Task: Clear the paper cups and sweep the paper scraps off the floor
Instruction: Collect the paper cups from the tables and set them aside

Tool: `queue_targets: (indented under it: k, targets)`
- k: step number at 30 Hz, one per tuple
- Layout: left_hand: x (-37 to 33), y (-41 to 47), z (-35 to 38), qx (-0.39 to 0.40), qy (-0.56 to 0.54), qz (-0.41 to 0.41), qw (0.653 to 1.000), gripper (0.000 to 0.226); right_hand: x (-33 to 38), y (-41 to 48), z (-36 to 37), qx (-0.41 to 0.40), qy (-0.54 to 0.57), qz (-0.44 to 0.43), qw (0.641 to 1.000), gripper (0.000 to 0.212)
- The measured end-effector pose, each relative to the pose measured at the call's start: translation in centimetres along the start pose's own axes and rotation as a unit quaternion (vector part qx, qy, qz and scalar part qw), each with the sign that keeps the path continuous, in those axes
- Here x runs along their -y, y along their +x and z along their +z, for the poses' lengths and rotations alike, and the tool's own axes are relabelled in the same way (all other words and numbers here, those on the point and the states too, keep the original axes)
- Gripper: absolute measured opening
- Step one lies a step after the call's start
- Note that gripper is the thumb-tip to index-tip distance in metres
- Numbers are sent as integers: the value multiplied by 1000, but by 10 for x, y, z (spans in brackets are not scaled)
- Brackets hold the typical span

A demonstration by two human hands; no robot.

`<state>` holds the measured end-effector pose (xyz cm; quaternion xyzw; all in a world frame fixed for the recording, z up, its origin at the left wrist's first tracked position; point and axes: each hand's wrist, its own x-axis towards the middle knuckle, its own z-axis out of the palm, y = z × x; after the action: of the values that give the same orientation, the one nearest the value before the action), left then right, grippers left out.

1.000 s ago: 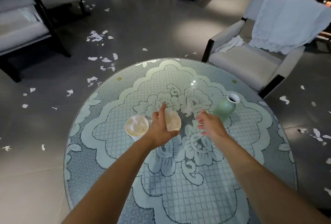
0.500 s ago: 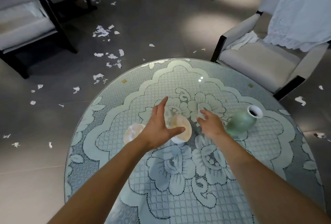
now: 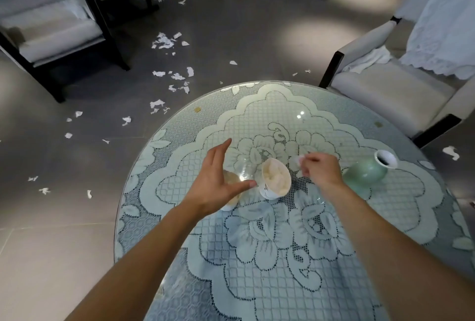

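Two white paper cups stuffed with crumpled paper stand on the round lace-covered glass table (image 3: 177, 125). One paper cup (image 3: 276, 179) stands free at the table's middle. The second cup (image 3: 229, 205) is mostly hidden under my left hand (image 3: 216, 182), which hovers with straight fingers and its thumb tip close to the free cup. My right hand (image 3: 318, 170) is just right of that cup, fingers curled, pinching a small white paper scrap (image 3: 298, 160). Several torn paper scraps (image 3: 164, 42) lie on the grey floor left of and behind the table.
A green ceramic vase (image 3: 367, 171) stands on the table right of my right hand. A pale armchair (image 3: 385, 89) draped with a white cloth is close behind the table on the right. Dark-framed chairs (image 3: 59, 38) stand at the far left. More scraps (image 3: 451, 152) lie on the right.
My left hand set the cup it held down on the table and let go, fingers now straight. My right hand closed its fingers on a small scrap. The view shifted left.
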<state>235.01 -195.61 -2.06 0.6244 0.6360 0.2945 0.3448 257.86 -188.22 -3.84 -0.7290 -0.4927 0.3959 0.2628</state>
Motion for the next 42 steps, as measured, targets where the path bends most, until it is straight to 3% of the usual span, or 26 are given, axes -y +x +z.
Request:
queue_targets:
  k: [3,9,12,14,18,21,28,35,38,42]
  targets:
    - [6,-9,1,8,8,-16,1000,107,24,-13,-10,10,97,-44,994,11]
    - [11,-19,9,28,28,-31,999,115,30,-41,-5,126,-76,-103,984,22]
    - [12,-19,9,25,28,-25,999,116,24,-46,-5,121,-66,-109,984,29]
    - [14,-19,7,27,27,-25,999,116,21,-46,-3,107,-63,-115,986,42]
    - [19,-17,6,55,44,-38,997,115,15,-52,13,152,-106,-83,979,94]
    - [21,-16,4,71,51,-42,995,113,13,-57,24,164,-111,-83,977,100]
    - [-14,6,-11,80,66,-11,995,103,41,-71,-6,78,-73,-109,988,74]
    - [-126,37,-21,54,108,140,983,83,87,-117,-110,-135,-7,-166,977,65]
    - [-182,30,-5,57,91,213,971,79,77,-146,-161,-200,0,-151,968,66]
    - [-241,-9,42,118,81,295,945,82,34,-199,-214,-286,8,-102,953,59]
